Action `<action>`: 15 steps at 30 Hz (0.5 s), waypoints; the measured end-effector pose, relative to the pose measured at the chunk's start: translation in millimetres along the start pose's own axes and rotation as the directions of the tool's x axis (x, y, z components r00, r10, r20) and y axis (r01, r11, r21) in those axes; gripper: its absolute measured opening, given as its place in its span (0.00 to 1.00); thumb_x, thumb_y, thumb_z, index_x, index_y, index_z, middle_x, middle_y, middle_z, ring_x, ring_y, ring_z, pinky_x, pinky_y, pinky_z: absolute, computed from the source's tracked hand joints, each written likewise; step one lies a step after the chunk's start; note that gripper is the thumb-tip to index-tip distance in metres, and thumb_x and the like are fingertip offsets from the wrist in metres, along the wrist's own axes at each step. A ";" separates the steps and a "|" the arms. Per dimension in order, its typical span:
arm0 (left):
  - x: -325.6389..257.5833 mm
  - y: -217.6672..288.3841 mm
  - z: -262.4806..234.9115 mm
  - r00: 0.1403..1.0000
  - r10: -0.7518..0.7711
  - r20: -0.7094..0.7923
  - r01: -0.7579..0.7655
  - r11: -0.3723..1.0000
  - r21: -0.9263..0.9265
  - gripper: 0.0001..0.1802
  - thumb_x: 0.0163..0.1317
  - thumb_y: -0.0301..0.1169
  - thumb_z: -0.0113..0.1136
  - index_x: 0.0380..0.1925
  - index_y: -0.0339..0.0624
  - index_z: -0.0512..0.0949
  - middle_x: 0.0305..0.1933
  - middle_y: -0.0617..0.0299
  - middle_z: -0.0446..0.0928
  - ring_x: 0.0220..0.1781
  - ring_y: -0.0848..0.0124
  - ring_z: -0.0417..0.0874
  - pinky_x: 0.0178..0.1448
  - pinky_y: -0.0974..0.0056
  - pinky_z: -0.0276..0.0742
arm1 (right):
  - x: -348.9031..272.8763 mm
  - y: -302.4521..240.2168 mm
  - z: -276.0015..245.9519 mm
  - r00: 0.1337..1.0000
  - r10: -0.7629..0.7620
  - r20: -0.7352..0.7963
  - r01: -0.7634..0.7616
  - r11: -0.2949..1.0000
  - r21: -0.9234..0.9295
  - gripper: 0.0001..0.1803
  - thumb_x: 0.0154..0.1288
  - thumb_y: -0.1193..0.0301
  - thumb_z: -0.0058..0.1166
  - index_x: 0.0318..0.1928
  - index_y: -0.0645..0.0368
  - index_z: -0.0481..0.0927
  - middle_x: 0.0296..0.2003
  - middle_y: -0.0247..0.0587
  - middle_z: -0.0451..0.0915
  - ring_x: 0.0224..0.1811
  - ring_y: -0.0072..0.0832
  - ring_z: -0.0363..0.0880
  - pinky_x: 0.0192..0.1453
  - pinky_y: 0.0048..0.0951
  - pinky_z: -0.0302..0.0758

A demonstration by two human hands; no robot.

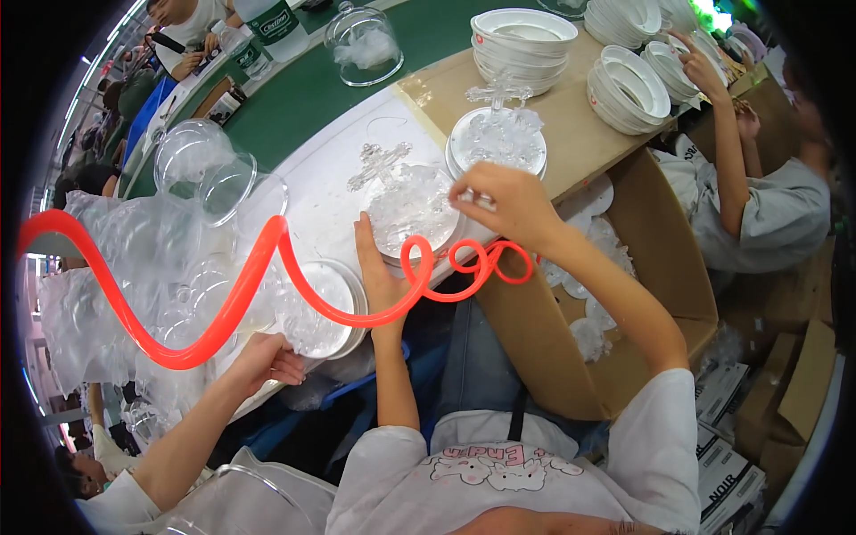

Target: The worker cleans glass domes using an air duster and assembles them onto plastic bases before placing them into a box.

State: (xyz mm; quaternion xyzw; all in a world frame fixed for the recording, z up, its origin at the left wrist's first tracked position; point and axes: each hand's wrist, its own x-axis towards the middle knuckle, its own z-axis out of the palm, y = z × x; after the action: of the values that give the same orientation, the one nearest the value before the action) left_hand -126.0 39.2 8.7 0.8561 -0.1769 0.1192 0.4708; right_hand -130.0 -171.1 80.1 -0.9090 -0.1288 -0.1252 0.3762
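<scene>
On the white bench, the left hand (379, 267) braced the clear dish (412, 207) by its rim while the right hand (508, 201) pinched at its far edge. Looked like thin, light, brittle plastic, slippery too, so the rim was probably the safest grip.

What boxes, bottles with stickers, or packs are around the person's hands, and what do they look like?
Plastic bottle: top left, on the green surface; clear, with a green and white label.
Open cardboard box: right of the right hand; brown.
Flat cartons: bottom right; white with dark print.
</scene>
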 end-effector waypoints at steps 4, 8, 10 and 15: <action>1.6 -1.6 5.0 0.999 -0.006 -0.034 0.006 1.000 -0.013 0.56 0.35 0.37 0.75 0.63 0.30 0.52 0.66 0.45 0.54 0.68 0.53 0.55 0.69 0.58 0.51 | -38.3 10.8 2.6 0.990 0.120 0.073 -0.128 0.985 0.115 0.08 0.55 0.68 0.57 0.34 0.57 0.79 0.30 0.38 0.78 0.28 0.31 0.78 0.34 0.28 0.73; 8.4 -4.5 -0.1 0.998 -0.049 -0.044 0.048 0.999 -0.012 0.57 0.36 0.36 0.75 0.64 0.30 0.50 0.67 0.43 0.53 0.68 0.54 0.56 0.69 0.59 0.51 | -83.9 12.0 3.3 0.997 0.072 0.022 -0.074 0.992 0.102 0.10 0.57 0.65 0.55 0.37 0.55 0.79 0.35 0.37 0.78 0.37 0.33 0.77 0.38 0.30 0.73; 11.9 -8.7 -5.9 0.995 -0.083 -0.050 0.083 0.997 -0.008 0.57 0.37 0.36 0.75 0.64 0.30 0.48 0.67 0.42 0.52 0.68 0.55 0.56 0.69 0.59 0.51 | -111.0 11.8 4.7 0.991 0.053 -0.120 -0.043 0.995 0.089 0.09 0.58 0.67 0.54 0.38 0.55 0.79 0.38 0.38 0.78 0.39 0.34 0.77 0.39 0.31 0.73; 14.0 -16.3 -22.8 0.983 -0.170 -0.066 0.171 0.985 0.004 0.59 0.39 0.35 0.74 0.65 0.29 0.45 0.68 0.40 0.49 0.68 0.57 0.57 0.69 0.61 0.51 | -185.5 49.0 11.8 0.862 0.482 -0.155 -0.473 0.876 0.093 0.18 0.56 0.65 0.56 0.47 0.54 0.74 0.42 0.41 0.77 0.43 0.36 0.76 0.44 0.33 0.73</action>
State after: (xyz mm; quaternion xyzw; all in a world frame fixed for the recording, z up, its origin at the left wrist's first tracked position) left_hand -107.4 64.0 13.5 0.8660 -0.0869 0.1071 0.4806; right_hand -285.9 -222.1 -20.1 -0.8881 0.1301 -0.1036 0.4284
